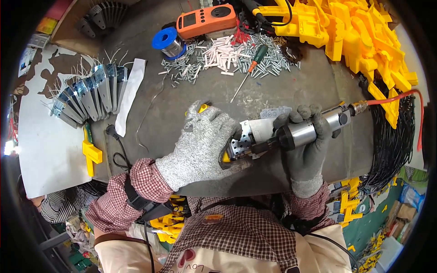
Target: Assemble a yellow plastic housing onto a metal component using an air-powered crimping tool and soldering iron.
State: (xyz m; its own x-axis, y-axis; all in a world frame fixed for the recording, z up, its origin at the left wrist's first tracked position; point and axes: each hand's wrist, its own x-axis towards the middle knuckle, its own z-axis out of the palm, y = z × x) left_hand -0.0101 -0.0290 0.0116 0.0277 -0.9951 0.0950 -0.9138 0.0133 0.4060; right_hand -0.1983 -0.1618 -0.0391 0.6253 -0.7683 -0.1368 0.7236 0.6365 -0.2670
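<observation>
My left hand (pixel 198 148), in a speckled grey glove, is closed around a yellow plastic piece (pixel 226 157), mostly hidden by the fingers. A perforated metal plate (pixel 241 142) shows at its right side, with a pale flat part (pixel 261 130) beside it. My right hand (pixel 307 150), in a grey coated glove, grips a silver pneumatic screwdriver (pixel 302 135). Its black front end points left and reaches the metal plate; the glove and tool hide the exact contact. A red air hose (pixel 400 94) runs from the tool's rear fitting.
Loose screws (pixel 189 61) and white sleeves (pixel 223 52) lie beyond my hands, with a green-handled screwdriver (pixel 259 55). An orange meter (pixel 207 21) and solder spool (pixel 168 43) stand behind. Yellow shells (pixel 350 32) pile at right, black cables (pixel 393 132) below. Metal plates (pixel 93 91) fan out left.
</observation>
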